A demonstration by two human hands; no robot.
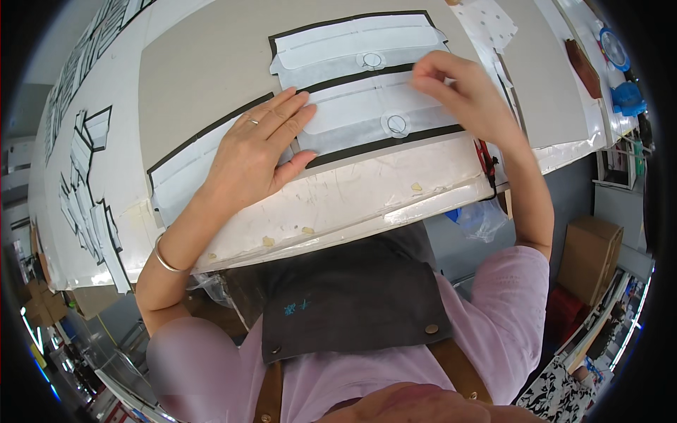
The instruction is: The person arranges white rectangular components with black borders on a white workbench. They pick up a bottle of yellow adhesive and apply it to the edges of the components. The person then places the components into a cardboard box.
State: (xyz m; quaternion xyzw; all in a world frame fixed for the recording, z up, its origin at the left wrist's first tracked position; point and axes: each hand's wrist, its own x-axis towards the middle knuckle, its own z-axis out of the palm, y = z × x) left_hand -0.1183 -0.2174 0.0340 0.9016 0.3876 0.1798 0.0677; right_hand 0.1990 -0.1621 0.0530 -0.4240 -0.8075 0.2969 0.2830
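Note:
Several white panels with black edging lie on a grey board at the front of the table. My left hand (257, 148) rests flat, fingers stretched, across the left panel (194, 163) and the left end of the near panel (345, 113). Behind that one lies a far panel (324, 48). A round translucent patch with a drawn circle sits on the near panel (396, 125), and a similar patch (371, 60) on the far one. Over the right end of the near panel, my right hand (469, 92) is closed with thumb and fingertips together; what they hold, if anything, is hidden.
A red-handled tool (486, 158) lies at the table's front edge, below my right wrist. Narrow white strips with black edges (88, 204) are piled at the left. The grey board (201, 70) spans the middle. Farther right are a brown piece (582, 67) and a blue roll (614, 49).

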